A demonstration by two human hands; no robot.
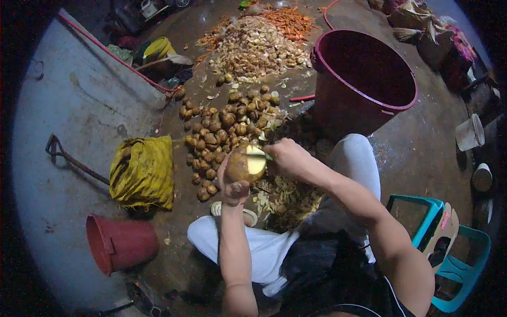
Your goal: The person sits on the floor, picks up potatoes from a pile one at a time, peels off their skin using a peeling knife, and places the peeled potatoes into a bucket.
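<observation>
Between my hands is a large brown round root (237, 165) with a pale yellow cut face turned to the right. My left hand (233, 191) holds it from the left and below. My right hand (288, 156) is closed around the handle of a knife, whose blade (255, 155) lies against the cut face. Most of the handle is hidden in my fingers. Brown unpeeled roots (211, 129) are heaped on the floor just beyond. Pale peelings (285, 195) lie below my right hand, between my legs.
A tall dark red barrel (343, 100) stands at the right. Behind are heaps of pale peelings (253, 47) and orange pieces (290, 24). On the left are a yellow sack (141, 171) and a tipped red bucket (127, 243); teal stools (454, 269) stand at lower right.
</observation>
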